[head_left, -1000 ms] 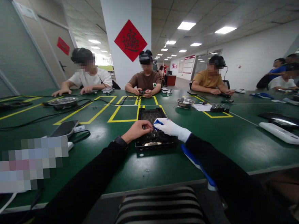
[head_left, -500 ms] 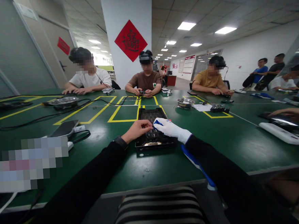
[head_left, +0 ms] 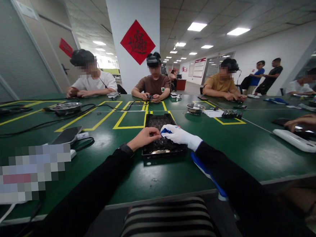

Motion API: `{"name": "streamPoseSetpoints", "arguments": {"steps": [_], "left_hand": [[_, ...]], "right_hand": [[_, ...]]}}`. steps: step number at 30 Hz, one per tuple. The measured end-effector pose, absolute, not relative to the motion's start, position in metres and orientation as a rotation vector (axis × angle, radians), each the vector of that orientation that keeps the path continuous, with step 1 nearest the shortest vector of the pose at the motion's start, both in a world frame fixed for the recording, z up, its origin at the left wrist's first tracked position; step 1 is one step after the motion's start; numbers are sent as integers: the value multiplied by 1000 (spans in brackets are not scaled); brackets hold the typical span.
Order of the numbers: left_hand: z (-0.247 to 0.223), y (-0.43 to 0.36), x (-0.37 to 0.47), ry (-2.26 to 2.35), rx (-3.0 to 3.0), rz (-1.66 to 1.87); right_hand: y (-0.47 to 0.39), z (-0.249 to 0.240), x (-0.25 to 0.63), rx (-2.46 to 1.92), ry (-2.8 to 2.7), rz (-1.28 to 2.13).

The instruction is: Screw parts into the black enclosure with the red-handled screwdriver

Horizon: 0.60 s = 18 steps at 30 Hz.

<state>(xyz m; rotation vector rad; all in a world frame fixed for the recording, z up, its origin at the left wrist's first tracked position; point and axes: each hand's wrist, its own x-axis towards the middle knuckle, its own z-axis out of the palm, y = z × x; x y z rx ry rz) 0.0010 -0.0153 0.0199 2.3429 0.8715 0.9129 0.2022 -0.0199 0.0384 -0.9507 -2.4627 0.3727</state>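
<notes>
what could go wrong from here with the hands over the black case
The right sleeve might knock the blue-and-white item off the table, since it seems to overhang the edge. The left hand, bare unlike the gloved right hand, might get scraped on the black case. Anything small slipping from either hand could drop inside.

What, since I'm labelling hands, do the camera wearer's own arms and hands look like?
The sleeves are long and black. The left hand is bare, with a dark wristband; the right hand wears a white glove, apparently blue on the palm side.
</notes>
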Motion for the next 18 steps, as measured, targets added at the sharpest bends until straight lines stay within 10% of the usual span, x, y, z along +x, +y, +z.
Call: {"name": "streamPoseSetpoints", "arguments": {"steps": [18], "left_hand": [[22, -17, 0, 951, 2308, 822]], "right_hand": [[5, 33, 219, -663, -2698, 704]]}}
